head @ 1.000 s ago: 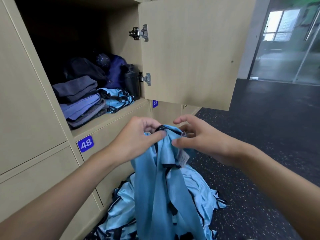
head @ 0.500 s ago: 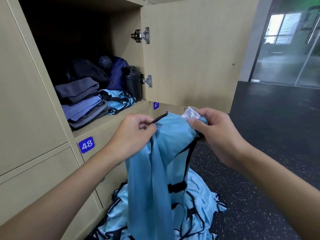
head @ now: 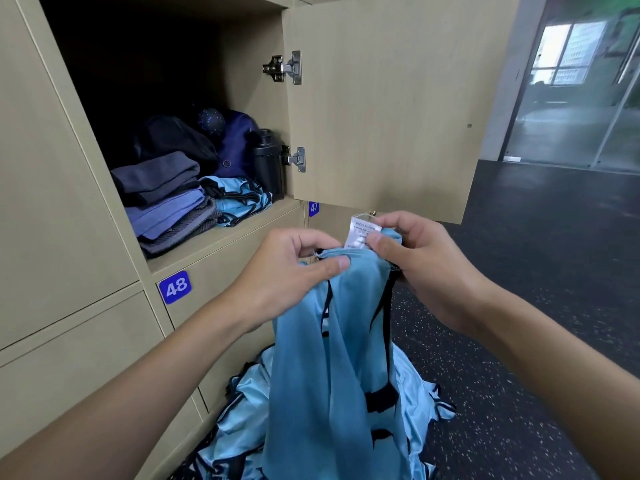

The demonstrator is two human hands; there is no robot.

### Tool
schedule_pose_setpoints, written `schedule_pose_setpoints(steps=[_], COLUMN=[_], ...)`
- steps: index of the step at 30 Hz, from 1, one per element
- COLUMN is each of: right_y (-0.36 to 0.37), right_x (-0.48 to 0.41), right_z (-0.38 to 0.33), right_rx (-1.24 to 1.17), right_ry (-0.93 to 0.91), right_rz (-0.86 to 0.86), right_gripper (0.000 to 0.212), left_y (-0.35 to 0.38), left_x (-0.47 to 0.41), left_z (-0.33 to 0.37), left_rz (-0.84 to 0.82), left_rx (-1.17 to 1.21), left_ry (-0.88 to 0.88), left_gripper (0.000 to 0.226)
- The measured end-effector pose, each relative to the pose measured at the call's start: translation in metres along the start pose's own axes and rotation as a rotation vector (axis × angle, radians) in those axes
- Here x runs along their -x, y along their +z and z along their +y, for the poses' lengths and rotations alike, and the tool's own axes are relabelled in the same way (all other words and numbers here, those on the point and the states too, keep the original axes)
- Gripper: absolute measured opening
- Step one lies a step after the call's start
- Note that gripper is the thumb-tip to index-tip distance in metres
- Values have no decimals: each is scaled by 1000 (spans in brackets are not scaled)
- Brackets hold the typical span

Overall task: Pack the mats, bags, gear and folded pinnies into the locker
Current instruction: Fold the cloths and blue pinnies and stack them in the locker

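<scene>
Glossy cloth pinny (head: 332, 358), matt wood-look locker (head: 381, 116)

Both hands (head: 349, 271) pinch a blue pinnie (head: 332, 358) before the open locker (head: 221, 233).

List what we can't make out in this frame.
Head view:
- Care label print: too small, blurred.
- Locker rear: too dark to see behind the dark bags.
- Floor pile of pinnies: count hidden by the held pinny, cut off by bottom edge.
- Held pinny's top hem: covered by left hand and right hand.

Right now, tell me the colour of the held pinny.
Light blue pinny with black trim; head view.
</scene>
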State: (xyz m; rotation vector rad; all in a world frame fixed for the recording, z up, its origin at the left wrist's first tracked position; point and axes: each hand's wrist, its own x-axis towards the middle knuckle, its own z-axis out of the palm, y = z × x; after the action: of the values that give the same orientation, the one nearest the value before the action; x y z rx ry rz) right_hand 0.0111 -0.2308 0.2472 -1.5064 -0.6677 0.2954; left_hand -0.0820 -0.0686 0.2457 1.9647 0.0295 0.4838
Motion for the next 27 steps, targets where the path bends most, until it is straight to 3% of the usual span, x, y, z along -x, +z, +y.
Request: schedule_pose_setpoints(steps=[3, 5, 8, 14, 21, 27], right_y=[-2, -2, 0, -1, -22, -31], right_x=[-3, -1, -1, -4, -15, -13], right_z=[2, 3, 6, -1, -1, 1], right_rx=[78, 207, 376, 320, 318, 359], right_ry=[-73, -159, -230, -283, -222, -177], right_rz=[96, 20, -22, 121, 378, 410], right_gripper=[26, 35, 8, 23, 23, 24], left_y=[-3, -4, -4, -17, -52, -65], left_x=[-2, -3, -3, -6, -7, -1], left_z=[2, 4, 6, 7, 8, 2], left_rz=[127, 154, 144, 151, 165, -35], left_rx=[33, 43, 36, -41, -366, -740], left_ry=[-5, 7, 3, 30, 47, -69], left_gripper=[4, 6, 5, 8, 4, 40])
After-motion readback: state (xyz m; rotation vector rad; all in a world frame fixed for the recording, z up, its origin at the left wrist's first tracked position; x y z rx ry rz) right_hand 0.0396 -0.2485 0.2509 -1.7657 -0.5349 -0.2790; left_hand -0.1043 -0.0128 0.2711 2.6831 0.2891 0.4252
